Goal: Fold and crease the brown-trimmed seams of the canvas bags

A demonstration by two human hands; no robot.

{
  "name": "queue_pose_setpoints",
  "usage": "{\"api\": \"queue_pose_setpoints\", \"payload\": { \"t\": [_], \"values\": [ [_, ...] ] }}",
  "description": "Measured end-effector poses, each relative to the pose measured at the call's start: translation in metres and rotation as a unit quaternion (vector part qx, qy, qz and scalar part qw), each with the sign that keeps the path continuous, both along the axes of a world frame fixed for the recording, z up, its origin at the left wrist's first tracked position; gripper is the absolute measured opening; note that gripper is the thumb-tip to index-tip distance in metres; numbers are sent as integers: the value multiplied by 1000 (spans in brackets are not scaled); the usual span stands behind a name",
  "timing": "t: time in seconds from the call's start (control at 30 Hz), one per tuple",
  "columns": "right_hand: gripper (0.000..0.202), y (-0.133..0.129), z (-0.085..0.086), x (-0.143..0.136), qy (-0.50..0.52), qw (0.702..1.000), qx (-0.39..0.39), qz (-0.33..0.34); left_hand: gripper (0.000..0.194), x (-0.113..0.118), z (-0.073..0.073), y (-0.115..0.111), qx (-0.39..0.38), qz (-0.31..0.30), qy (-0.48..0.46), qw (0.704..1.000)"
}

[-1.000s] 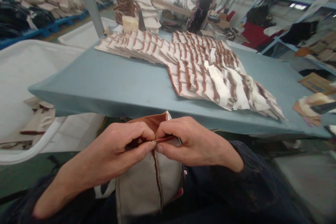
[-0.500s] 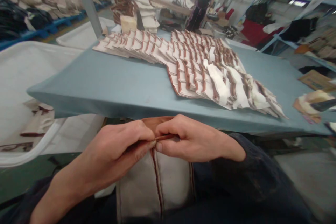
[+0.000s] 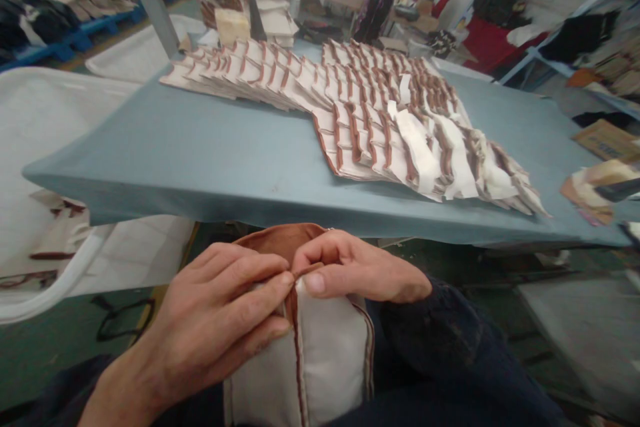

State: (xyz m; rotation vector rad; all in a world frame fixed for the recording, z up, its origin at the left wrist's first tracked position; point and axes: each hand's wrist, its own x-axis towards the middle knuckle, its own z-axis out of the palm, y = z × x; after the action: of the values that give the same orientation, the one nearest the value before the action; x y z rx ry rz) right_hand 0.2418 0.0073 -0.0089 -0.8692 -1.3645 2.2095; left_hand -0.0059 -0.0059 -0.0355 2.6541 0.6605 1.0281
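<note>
Pinched narrowly by the left hand point(image 3: 213, 310) and right hand point(image 3: 363, 272), the pale sewn piece point(image 3: 334, 353) at six o'clock is best held taut, its brown lining point(image 3: 280, 237) smoothed evenly and its dark seam point(image 3: 301, 361) lined up straight toward twelve o'clock.

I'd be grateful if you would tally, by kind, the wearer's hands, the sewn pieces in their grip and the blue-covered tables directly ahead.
Hands: 2, the left hand and right hand
Sewn piece held: 1
Blue-covered table: 1
Total: 4
</note>
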Motion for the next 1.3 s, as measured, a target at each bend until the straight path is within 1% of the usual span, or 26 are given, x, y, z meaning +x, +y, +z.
{"api": "queue_pose_setpoints", "payload": {
  "t": [0.1, 0.17, 0.27, 0.33, 0.4, 0.47, 0.53, 0.6, 0.67, 0.7, 0.77, 0.83, 0.9, 1.03, 1.1, 1.2, 1.3],
  "values": [
    [52, -6, -7, -3, 20, 998, -17, -61, 29, 3, -11, -5, -22, 20, -4, 1000],
    [52, -9, -11, -6, 32, 995, -5, -97, 35, 6, -17, -8, -32, 21, -22, 999],
    [53, -11, -14, -10, 38, 989, 43, -134, 42, 7, -20, -12, -56, 14, -55, 997],
    [51, -12, -12, -11, 39, 985, 99, -134, 43, 6, -17, -15, -81, 10, -72, 994],
    [47, -12, -8, -12, 29, 979, 164, -116, 38, 3, -10, -15, -109, 24, -75, 991],
    [40, -12, -3, -12, 3, 970, 224, -96, 33, 1, -1, -13, -138, 53, -66, 987],
    [34, -12, 0, -12, -33, 950, 295, -93, 26, 2, 10, -8, -169, 70, -42, 982],
    [29, -11, 0, -13, -67, 912, 390, -105, 21, 4, 22, -2, -191, 60, -3, 980],
    [29, -11, -2, -14, -78, 865, 480, -121, 30, 8, 34, 4, -206, 34, 34, 977],
    [30, -11, -3, -14, -76, 847, 511, -126, 35, 10, 40, 6, -211, 17, 46, 976],
    [32, -12, -5, -15, -69, 828, 541, -134, 40, 13, 48, 7, -212, -5, 50, 976],
    [35, -14, -4, -15, -63, 828, 540, -138, 40, 14, 52, 5, -217, -11, 38, 975],
    [36, -15, -1, -14, -52, 842, 520, -133, 40, 14, 52, 3, -248, -13, 25, 968],
    [36, -15, 7, -12, -42, 899, 428, -86, 39, 10, 47, 1, -342, -46, -9, 938],
    [34, -16, 6, -13, -40, 916, 393, -70, 36, 9, 43, 1, -371, -54, -31, 926],
    [29, -18, -2, -16, -46, 920, 384, -72, 34, 11, 36, 1, -396, -51, -56, 915],
    [24, -21, -9, -19, -57, 906, 408, -93, 31, 15, 29, 2, -400, -34, -64, 914]
  ]
}}
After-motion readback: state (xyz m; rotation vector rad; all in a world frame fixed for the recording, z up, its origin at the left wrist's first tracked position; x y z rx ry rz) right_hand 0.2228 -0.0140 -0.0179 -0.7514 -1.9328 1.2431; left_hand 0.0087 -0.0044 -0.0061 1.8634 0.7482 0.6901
